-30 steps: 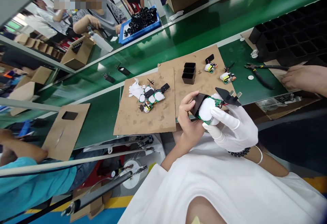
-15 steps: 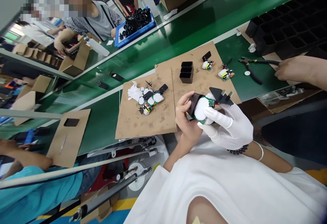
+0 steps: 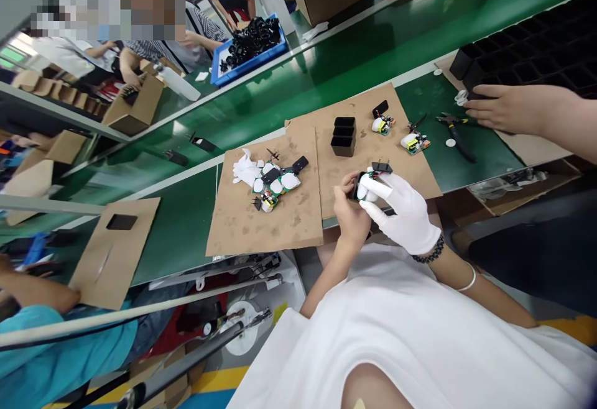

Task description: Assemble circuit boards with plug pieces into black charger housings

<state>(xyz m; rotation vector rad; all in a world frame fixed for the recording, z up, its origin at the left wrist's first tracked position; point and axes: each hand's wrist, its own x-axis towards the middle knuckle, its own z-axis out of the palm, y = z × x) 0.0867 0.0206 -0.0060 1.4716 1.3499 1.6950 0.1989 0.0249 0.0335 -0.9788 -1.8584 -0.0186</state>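
My bare left hand (image 3: 352, 215) is closed around a black plastic case (image 3: 356, 186), mostly hidden by the fingers. In a white glove, my right hand (image 3: 403, 216) pinches a circuit board (image 3: 362, 189) with a white pad on it at the case's opening. A black plug cap with two prongs (image 3: 382, 167) hangs by wires from the board, beside the gloved fingers. Beyond my hands, several black cases (image 3: 344, 137) stand together on cardboard. Two loose circuit boards (image 3: 384, 124) with yellow parts lie to their right. More boards with white pads (image 3: 284, 180) lie to the left.
A co-worker's hand (image 3: 517, 109) reaches in from the right near pliers (image 3: 454, 135) and rows of black cases (image 3: 536, 48). A white glove (image 3: 243, 166) lies on the left cardboard (image 3: 280, 232). A green belt (image 3: 326, 79) runs behind, with a blue tray (image 3: 249, 61) beyond.
Both my hands have moved away from me toward the cardboard, and the board sits deeper in the case. The co-worker's hand on the right has left the pliers and moved up.
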